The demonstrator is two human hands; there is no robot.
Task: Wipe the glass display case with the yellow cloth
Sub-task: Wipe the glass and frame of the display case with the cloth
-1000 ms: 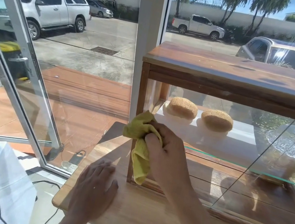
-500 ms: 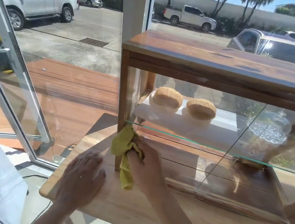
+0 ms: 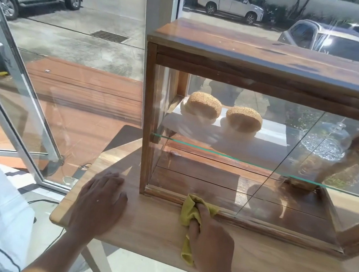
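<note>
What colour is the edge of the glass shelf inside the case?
Green, a thin line along the glass shelf, clearest in the head view.

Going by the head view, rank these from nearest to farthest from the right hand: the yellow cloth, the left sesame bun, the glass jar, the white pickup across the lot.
1. yellow cloth, gripped in the right hand at the case's bottom rail.
2. left sesame bun, on the upper shelf, above the hand.
3. glass jar, upper shelf, to the right; close to the bun's distance, so this order is loose.
4. white pickup, far outside.

A small bakery or café shopfront: a wooden glass display case (image 3: 257, 137) holding 2 sesame buns (image 3: 204, 104) stands on a wooden bench (image 3: 158, 225) beside floor-length windows (image 3: 84, 71) facing a sunlit car park (image 3: 85, 23).
</note>
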